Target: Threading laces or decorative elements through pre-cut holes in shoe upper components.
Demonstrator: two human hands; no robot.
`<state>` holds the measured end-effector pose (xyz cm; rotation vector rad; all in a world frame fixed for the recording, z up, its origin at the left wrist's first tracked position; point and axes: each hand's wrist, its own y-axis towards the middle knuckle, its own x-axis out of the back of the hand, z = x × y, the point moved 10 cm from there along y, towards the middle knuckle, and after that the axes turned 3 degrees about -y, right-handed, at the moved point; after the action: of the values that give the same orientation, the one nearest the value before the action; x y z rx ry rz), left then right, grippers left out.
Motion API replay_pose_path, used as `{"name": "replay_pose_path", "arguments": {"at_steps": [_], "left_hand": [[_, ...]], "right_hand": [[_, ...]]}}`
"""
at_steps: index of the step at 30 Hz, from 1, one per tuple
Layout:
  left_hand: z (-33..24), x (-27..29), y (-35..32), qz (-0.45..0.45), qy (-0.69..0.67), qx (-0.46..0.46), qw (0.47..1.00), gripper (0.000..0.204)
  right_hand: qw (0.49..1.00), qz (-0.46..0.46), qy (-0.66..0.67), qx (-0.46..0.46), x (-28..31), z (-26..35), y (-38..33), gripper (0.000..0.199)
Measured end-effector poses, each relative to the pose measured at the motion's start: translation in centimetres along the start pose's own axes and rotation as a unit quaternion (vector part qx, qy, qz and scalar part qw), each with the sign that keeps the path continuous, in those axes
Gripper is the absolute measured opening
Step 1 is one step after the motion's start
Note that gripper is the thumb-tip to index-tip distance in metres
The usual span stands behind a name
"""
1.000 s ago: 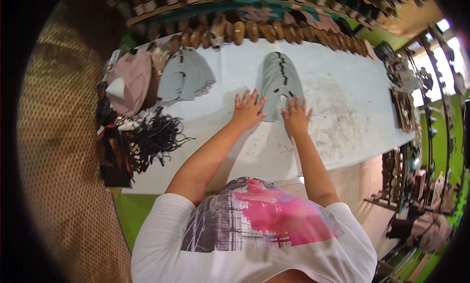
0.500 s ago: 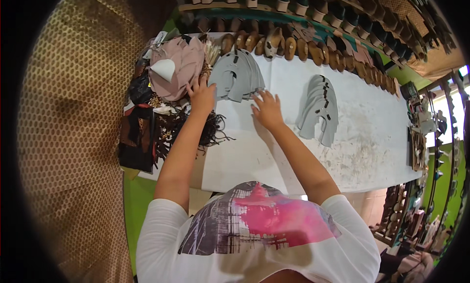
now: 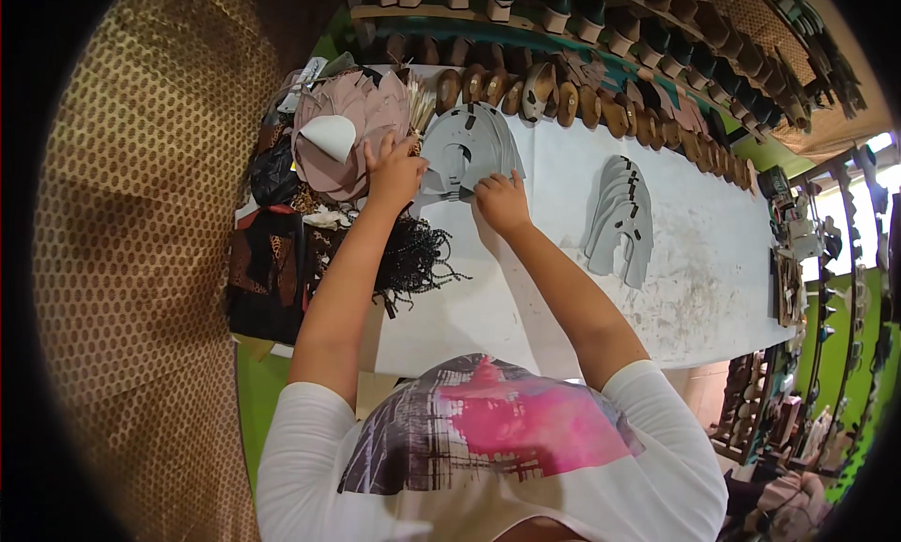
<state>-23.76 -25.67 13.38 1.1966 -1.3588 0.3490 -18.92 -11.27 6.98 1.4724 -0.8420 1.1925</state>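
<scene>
A stack of grey, horseshoe-shaped shoe-upper pieces (image 3: 483, 138) with small dark patches lies at the far side of the white-covered table (image 3: 450, 321). My right hand (image 3: 503, 202) is at the stack's near right edge, its fingers bent and closed on a grey piece. My left hand (image 3: 394, 178) is by the stack's left side, fingers apart and holding nothing that I can see. Just beyond its fingertips rises a pile of pink cut pieces (image 3: 375, 106), one of them folded to show a white underside (image 3: 328, 137).
A second fanned row of grey pieces (image 3: 618, 218) lies to the right. Wooden shoe lasts (image 3: 568, 103) line the table's back edge, with a shelf of shoes above. Black stringy trim (image 3: 413, 260) and dark scraps (image 3: 272, 260) crowd the left. A patterned curtain (image 3: 141, 260) hangs beside them.
My right hand has drawn in toward the grey stack's near edge, and its spread fingers have bent. The left hand has shifted slightly, staying between the pink pile and the stack.
</scene>
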Motion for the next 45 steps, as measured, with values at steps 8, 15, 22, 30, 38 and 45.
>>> {"name": "replay_pose_path", "arguments": {"at_steps": [8,15,22,30,38,45], "left_hand": [[-2.2,1.7,-2.0,-0.029,-0.082,0.041,0.995,0.007],[-6.7,0.8,-9.4,0.06,-0.134,-0.015,0.989,0.007],[-7.8,-1.5,-14.8,0.138,-0.109,0.013,0.984,0.013],[-7.3,-1.4,-16.2,0.127,-0.079,0.073,0.986,0.021],[-8.3,-1.8,-15.9,0.141,-0.083,0.082,0.983,0.023],[-9.2,-2.0,-15.5,0.144,-0.098,0.081,0.981,0.026]], "right_hand": [[0.993,-0.045,0.069,-0.082,7.2,-3.1,-2.4,0.01],[0.988,-0.04,0.146,-0.031,8.1,-1.8,-10.8,0.014],[0.987,0.008,0.145,-0.062,5.5,-1.5,-16.3,0.014],[0.98,0.021,0.178,-0.083,4.6,-1.3,-17.8,0.019],[0.979,0.024,0.19,-0.065,4.3,-0.5,-17.4,0.032],[0.983,0.026,0.164,-0.075,3.5,-0.9,-17.6,0.04]]}}
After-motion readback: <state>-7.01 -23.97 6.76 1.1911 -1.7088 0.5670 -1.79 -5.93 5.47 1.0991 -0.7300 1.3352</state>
